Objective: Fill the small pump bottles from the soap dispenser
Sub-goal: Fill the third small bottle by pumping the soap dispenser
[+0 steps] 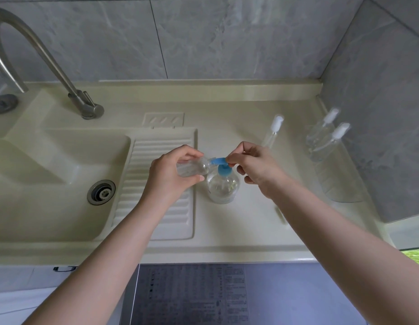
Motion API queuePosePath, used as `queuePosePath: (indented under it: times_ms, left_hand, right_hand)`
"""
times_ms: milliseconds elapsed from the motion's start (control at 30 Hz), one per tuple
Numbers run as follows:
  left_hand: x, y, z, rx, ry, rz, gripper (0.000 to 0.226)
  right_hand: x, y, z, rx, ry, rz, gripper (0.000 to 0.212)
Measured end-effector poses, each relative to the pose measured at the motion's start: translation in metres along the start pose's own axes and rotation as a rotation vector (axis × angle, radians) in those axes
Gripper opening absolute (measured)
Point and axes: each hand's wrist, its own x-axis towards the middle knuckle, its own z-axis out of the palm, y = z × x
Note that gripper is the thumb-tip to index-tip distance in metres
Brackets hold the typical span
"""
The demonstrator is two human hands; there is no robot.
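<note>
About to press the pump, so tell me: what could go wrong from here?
The small bottle lies tilted in the left hand, its narrow mouth at the blue spout; soap may miss and run down. The right hand presses off-centre, so the dispenser could tip.

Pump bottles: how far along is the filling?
Done: cannot tell; two capped bottles stand at the right, fill unreadable. In hand: left hand holds an uncapped small bottle at the soap dispenser spout; right hand is on its blue pump. Left: refitting the loose pump cap.
</note>
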Motion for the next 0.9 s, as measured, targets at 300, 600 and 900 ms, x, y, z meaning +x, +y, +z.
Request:
queuePosePath:
  times_ms: [300, 600, 900]
  left_hand:
    - [-0.0006, -0.0029, -0.0002, -0.007, -0.01, 0.005, 0.044]
    - [-0.0004, -0.0041, -0.0006, -0.034, -0.001, -0.016, 0.044]
    - [-0.0021, -0.0073, 0.0009, -0.048, -0.008, -0.013, 0.044]
  right_hand:
    - [0.0013, 0.0003, -0.0027, -0.008, -0.018, 0.069, 0.02]
    - [0.0023, -0.0035, -0.0034, -0.001, -0.006, 0.071, 0.019]
    - [-0.0003, -0.0025, -0.002, -0.037, -0.009, 0.095, 0.015]
